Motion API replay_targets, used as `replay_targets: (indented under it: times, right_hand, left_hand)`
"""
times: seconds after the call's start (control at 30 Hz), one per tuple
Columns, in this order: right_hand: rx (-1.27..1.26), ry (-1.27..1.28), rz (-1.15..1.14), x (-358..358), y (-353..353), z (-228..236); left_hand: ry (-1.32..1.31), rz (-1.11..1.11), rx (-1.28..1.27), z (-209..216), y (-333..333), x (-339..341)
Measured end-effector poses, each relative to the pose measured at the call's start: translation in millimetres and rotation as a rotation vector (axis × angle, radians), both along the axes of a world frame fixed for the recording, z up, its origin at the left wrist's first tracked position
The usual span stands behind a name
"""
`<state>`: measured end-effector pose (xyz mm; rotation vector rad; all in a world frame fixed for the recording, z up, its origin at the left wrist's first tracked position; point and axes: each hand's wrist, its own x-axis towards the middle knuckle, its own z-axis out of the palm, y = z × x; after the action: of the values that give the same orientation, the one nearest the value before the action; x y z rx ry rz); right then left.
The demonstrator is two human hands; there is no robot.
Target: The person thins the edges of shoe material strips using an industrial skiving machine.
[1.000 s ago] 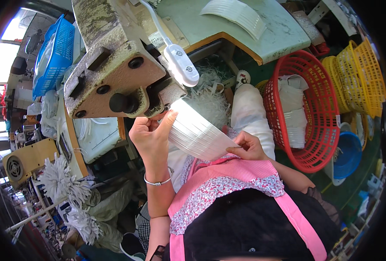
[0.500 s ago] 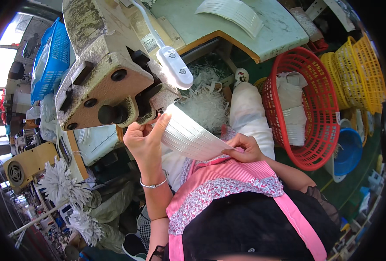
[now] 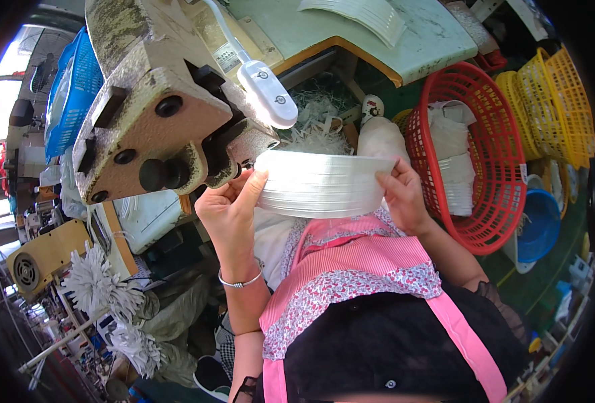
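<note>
A curved strip of glossy white layered sheets (image 3: 321, 187), ribbed lengthwise, is stretched between both hands above my lap. My left hand (image 3: 231, 201) pinches its left end, thumb on top, close beneath the head of a worn beige machine (image 3: 170, 127). At the strip's other end, my right hand (image 3: 405, 195) grips the edge between thumb and fingers. A white lamp (image 3: 268, 94) shines on the machine head just above the left end. Some of the fingers of my left hand are hidden behind the strip.
On the pale green table (image 3: 431, 50) lies a similar white strip (image 3: 361, 19). To the right stands a red basket (image 3: 519, 171) holding white pieces, with yellow baskets (image 3: 559, 107) and a blue basin (image 3: 539, 225) beyond. White scraps (image 3: 314, 127) lie beneath the table.
My right hand has raised the strip's right end and moved it rightward, so the strip now lies nearly level. My left hand stays at the left end near the machine.
</note>
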<state>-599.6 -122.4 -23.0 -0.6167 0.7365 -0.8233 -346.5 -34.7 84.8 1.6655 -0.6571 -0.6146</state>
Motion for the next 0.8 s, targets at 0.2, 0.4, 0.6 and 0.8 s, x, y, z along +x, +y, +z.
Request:
replay_targets:
  times: [0.2,0.4,0.6,0.8]
  right_hand:
    - [-0.053,-0.034,-0.121,16,-39,18]
    - [-0.227,0.038,-0.094,24,-81,44]
    - [-0.352,0.065,-0.007,30,-100,60]
    - [-0.423,0.096,-0.031,32,-96,69]
  left_hand:
    - [0.145,0.051,-0.073,-7,-3,-9]
    - [0.237,0.045,-0.188,-13,-4,-13]
    - [0.248,0.107,-0.221,-17,-4,-17]
    - [0.233,0.148,-0.24,-19,-3,-18]
